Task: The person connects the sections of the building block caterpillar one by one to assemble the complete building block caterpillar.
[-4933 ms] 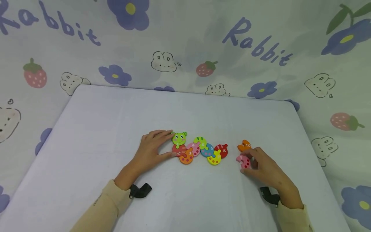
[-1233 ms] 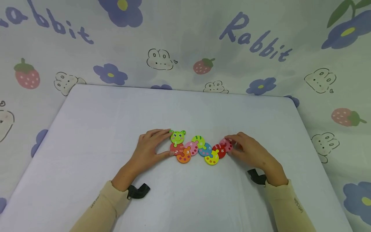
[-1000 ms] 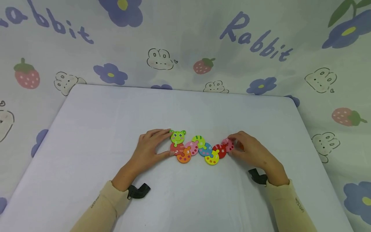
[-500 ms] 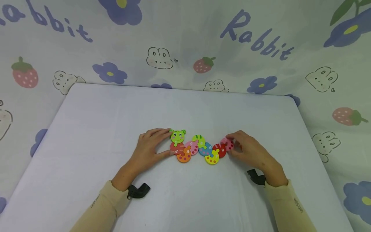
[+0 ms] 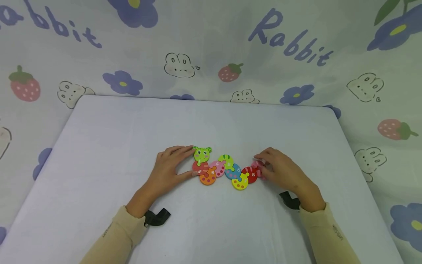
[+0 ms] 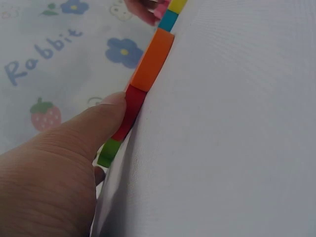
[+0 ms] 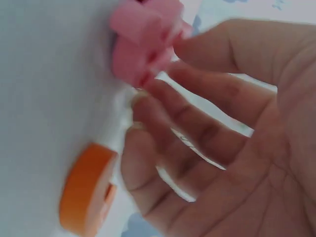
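Observation:
In the head view, a numbered caterpillar puzzle (image 5: 217, 169) lies flat on the table, its green smiling head (image 5: 201, 154) at the left end. My left hand (image 5: 171, 168) holds that end, fingertips at the head's upper left and thumb against the side of the red piece 2 (image 6: 131, 111). My right hand (image 5: 280, 168) pinches the pink piece 9 (image 7: 143, 44) between thumb and fingers, against the dark red piece 8 (image 5: 250, 175). The fingers partly cover the pink piece; whether it is interlocked I cannot tell. Near the right fingertips, an orange piece (image 7: 84, 190) shows in the right wrist view.
The white tabletop (image 5: 148, 124) spreads around the puzzle. Behind it hangs a cloth (image 5: 204, 40) printed with rabbits, strawberries and flowers. Black curved mounts (image 5: 157, 217) sit at both wrists.
Since the earliest frame, my right hand has carried the pink piece left to the dark red piece. Over the last half second, the puzzle's right end has shifted slightly nearer. My left hand keeps its place.

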The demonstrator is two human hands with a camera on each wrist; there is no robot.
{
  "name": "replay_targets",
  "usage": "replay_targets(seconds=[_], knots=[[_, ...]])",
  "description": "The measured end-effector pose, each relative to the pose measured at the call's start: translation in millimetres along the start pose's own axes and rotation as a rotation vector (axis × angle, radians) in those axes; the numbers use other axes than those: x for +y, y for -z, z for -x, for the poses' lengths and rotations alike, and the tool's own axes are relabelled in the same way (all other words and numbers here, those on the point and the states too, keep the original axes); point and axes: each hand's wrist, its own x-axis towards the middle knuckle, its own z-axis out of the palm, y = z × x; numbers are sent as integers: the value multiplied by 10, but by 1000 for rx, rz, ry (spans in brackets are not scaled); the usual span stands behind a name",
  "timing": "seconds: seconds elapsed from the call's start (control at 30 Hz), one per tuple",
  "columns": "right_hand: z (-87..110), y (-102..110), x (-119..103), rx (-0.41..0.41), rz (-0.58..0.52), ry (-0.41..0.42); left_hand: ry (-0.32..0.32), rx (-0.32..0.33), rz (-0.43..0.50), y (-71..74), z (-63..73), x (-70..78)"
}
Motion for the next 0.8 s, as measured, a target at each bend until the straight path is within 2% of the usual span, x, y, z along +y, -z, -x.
replay_targets(seconds=[0.17,0.3,0.43,0.8], knots=[[54,50,42,-69,-62,16,3,-3,-2,0,0,6],[62,48,44,-103,-64,46,4,1,-3,-3,4,6],[40,16,19,-79,-17,62,5,1,-3,-4,8,3],[51,-24,-73,-29,35,31,-11,11,0,-8,3,-3]])
